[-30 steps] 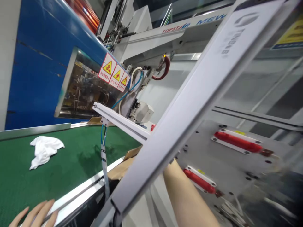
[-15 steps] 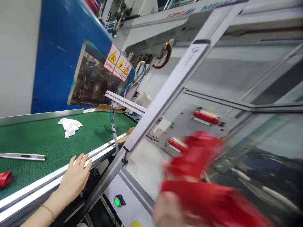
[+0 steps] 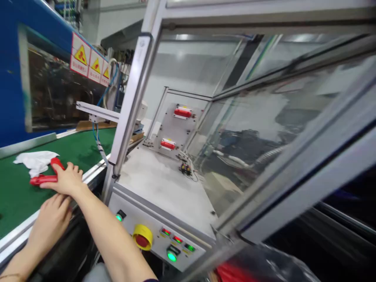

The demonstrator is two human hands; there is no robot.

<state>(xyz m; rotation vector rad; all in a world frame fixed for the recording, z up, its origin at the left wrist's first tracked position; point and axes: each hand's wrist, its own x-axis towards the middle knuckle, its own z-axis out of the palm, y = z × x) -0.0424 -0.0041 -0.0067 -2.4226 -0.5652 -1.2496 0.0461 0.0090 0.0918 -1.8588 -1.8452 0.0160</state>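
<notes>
Right hand (image 3: 65,181) has swung out of the glass-walled machine enclosure (image 3: 249,129) and now sits over the green conveyor belt (image 3: 17,188), fingers wrapped around red plastic parts (image 3: 47,175), which touch the belt just beside the white cloth (image 3: 35,161). Half a second ago the same hand was a red blur mid-air in front of the enclosure, so the parts have gone from the machine side to the belt. Left hand (image 3: 49,221) stays on the belt's metal edge rail (image 3: 17,235), fingers loosely spread, holding nothing. Two more red pieces remain on the fixture plate (image 3: 173,129) inside.
</notes>
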